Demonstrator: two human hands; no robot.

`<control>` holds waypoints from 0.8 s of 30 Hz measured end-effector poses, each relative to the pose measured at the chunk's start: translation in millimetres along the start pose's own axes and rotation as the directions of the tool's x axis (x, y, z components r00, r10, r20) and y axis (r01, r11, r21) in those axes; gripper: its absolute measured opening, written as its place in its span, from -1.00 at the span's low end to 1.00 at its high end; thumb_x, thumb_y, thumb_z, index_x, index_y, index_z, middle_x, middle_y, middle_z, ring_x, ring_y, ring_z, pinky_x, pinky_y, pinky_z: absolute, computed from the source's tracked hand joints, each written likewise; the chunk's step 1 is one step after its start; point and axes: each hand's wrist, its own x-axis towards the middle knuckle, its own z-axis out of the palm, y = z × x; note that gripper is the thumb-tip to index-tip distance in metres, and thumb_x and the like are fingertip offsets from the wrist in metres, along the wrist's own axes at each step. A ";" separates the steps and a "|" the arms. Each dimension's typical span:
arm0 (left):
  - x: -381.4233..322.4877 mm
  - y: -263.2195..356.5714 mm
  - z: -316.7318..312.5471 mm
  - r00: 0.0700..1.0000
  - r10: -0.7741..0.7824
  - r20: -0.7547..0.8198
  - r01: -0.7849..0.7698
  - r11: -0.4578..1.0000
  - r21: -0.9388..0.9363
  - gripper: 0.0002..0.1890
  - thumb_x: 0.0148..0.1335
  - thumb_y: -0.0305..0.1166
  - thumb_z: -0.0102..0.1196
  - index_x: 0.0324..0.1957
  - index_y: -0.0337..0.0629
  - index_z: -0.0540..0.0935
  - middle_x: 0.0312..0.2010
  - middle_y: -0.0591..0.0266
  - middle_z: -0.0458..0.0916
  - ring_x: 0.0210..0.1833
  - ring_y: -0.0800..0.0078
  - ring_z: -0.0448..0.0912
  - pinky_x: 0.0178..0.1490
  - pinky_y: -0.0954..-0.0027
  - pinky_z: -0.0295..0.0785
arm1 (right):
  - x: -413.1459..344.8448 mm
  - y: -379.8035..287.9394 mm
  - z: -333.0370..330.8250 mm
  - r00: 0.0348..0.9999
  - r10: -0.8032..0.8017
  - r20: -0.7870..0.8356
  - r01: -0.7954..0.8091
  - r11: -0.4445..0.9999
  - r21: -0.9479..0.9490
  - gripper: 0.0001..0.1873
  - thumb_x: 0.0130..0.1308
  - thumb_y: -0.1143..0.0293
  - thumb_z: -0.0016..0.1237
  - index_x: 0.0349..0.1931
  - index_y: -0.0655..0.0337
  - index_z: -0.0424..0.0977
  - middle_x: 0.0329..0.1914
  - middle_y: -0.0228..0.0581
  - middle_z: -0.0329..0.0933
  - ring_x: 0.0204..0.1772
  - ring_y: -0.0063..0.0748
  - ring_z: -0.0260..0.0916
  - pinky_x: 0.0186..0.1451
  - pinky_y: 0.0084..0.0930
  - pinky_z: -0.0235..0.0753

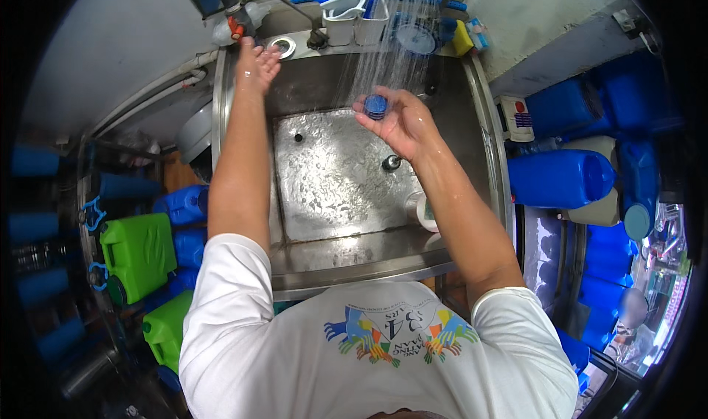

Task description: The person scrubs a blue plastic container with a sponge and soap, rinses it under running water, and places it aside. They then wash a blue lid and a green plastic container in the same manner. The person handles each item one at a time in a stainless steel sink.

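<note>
A ridged blue bottle cap rests in my right hand, held at the fingers with the palm turned up. Water from a shower-like spray falls over the cap and the fingertips. At the sink's far left corner, my wet left hand is raised with its fingers apart and nothing in it. Just beyond its thumb is a red valve handle; whether they touch, I cannot tell. Below both hands lies the wet floor of the stainless steel sink.
White holders, a yellow sponge and a round metal strainer line the back ledge. A white container and a dark fitting are inside the sink. Green jugs stand left, blue jugs right.
</note>
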 end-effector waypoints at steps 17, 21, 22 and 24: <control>63.9 40.8 -2.9 0.991 -0.111 -0.078 0.050 0.832 -0.553 -0.45 0.43 0.12 -0.09 -0.02 -0.28 0.48 -0.15 0.20 0.61 -0.04 0.22 0.59 0.23 0.01 0.44 | -7.7 -80.3 92.0 0.837 -0.294 0.461 0.242 0.955 0.170 -0.52 0.53 0.41 -0.41 0.34 0.56 0.05 0.36 0.34 0.21 0.42 0.20 0.24 0.44 -0.03 0.39; 64.8 43.8 -4.8 0.987 -0.074 -0.142 -0.013 0.848 -0.530 -0.59 0.44 0.01 -0.01 0.00 -0.16 0.49 -0.12 0.21 0.60 -0.01 0.21 0.58 0.24 0.00 0.43 | -1.0 -82.8 86.0 0.838 -0.211 0.504 0.127 0.972 0.196 -0.59 0.55 0.38 -0.42 0.23 0.52 0.20 0.18 0.26 0.40 0.23 0.15 0.43 0.28 -0.04 0.55; 64.2 44.9 -5.2 0.983 -0.072 -0.168 -0.026 0.854 -0.520 -0.62 0.44 -0.02 0.01 0.00 -0.13 0.49 -0.12 0.21 0.59 0.01 0.20 0.57 0.25 0.00 0.43 | -1.6 -81.4 83.5 0.899 -0.172 0.402 0.129 0.983 0.130 -0.59 0.56 0.35 -0.42 0.22 0.53 0.21 0.17 0.26 0.41 0.21 0.16 0.44 0.25 -0.07 0.57; 63.6 46.8 -6.6 0.979 -0.031 -0.200 -0.058 0.904 -0.424 -0.69 0.42 -0.10 0.06 0.00 -0.08 0.50 -0.10 0.21 0.59 0.02 0.18 0.57 0.26 -0.01 0.42 | -1.9 -79.2 79.9 0.863 -0.215 0.458 0.172 0.976 0.135 -0.59 0.56 0.34 -0.40 0.20 0.52 0.22 0.16 0.26 0.42 0.20 0.15 0.45 0.23 -0.08 0.58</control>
